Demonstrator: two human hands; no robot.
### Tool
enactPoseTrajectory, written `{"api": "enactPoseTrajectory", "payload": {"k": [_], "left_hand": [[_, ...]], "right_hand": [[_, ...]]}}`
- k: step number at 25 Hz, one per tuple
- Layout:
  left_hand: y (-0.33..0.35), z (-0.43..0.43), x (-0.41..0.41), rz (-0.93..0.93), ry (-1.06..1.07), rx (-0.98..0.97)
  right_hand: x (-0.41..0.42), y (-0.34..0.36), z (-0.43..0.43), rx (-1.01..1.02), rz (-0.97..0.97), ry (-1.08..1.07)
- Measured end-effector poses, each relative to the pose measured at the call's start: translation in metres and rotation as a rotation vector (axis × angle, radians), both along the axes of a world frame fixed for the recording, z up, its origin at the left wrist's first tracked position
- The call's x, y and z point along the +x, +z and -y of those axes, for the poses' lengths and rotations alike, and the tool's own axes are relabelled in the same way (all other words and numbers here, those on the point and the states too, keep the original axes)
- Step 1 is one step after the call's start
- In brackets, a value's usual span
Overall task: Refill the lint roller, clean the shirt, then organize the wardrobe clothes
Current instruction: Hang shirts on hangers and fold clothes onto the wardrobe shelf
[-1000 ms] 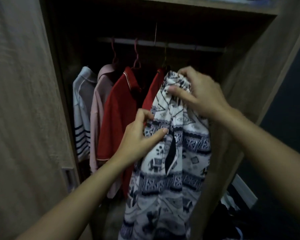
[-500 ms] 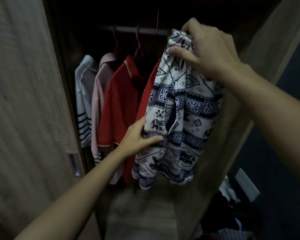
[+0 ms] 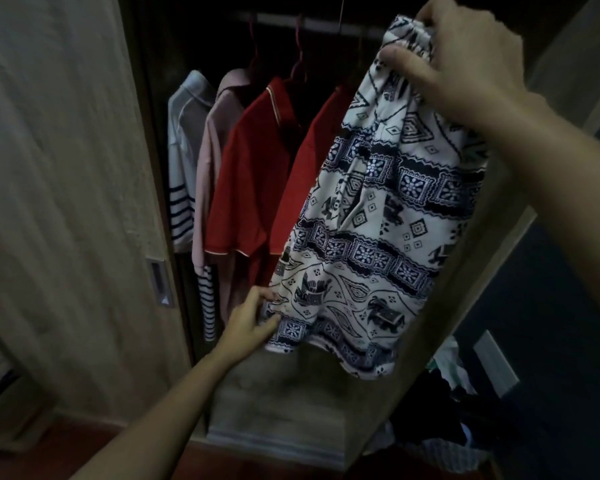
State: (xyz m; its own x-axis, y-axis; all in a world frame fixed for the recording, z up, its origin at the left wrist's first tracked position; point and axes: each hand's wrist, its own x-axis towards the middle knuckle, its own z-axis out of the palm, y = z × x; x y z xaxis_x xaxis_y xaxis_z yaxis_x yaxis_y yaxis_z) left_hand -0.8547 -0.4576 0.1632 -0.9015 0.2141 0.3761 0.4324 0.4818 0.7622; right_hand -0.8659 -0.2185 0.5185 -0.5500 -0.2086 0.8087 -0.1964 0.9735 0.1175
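A white garment with a dark blue elephant pattern [image 3: 385, 209] hangs in front of the open wardrobe. My right hand [image 3: 461, 60] grips its gathered top edge high at the upper right. My left hand [image 3: 253, 320] pinches its lower left hem. Behind it on the rail [image 3: 312, 24] hang two red shirts [image 3: 246, 168], a pink shirt [image 3: 212, 140] and a white shirt with dark stripes [image 3: 181, 161]. Any hanger inside the patterned garment is hidden.
The wooden sliding door [image 3: 66, 168] with a recessed handle [image 3: 160, 282] stands at the left. The wardrobe's side panel [image 3: 465, 271] runs down the right. A pile of clothes [image 3: 440, 427] lies on the floor at the lower right. The wardrobe floor [image 3: 274, 403] shows below the shirts.
My right hand has lifted the patterned garment higher and to the right. My left hand has slid down the cloth from its middle to the lower hem.
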Motion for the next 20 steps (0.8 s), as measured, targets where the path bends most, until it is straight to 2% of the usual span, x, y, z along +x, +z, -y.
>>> {"api": "enactPoseTrajectory", "payload": {"k": [3, 5, 9, 12, 16, 20], "left_hand": [[-0.008, 0.009, 0.003, 0.105, 0.085, 0.133], [-0.002, 0.017, 0.002, 0.075, 0.112, 0.188], [0.013, 0.041, 0.010, -0.061, 0.194, 0.109], [0.015, 0.064, 0.018, -0.101, 0.177, 0.017], [0.042, 0.082, 0.020, -0.132, -0.043, -0.062], [0.111, 0.075, 0.035, 0.164, -0.500, 0.088]], "right_hand": [[0.002, -0.005, -0.001, -0.046, 0.025, -0.024], [0.002, -0.007, -0.001, -0.075, 0.038, -0.041], [-0.004, -0.011, -0.004, -0.109, 0.059, -0.094], [-0.007, -0.018, -0.002, -0.149, 0.086, -0.150], [-0.007, -0.033, -0.001, -0.185, 0.121, -0.212], [-0.005, -0.043, -0.001, -0.276, 0.181, -0.260]]}}
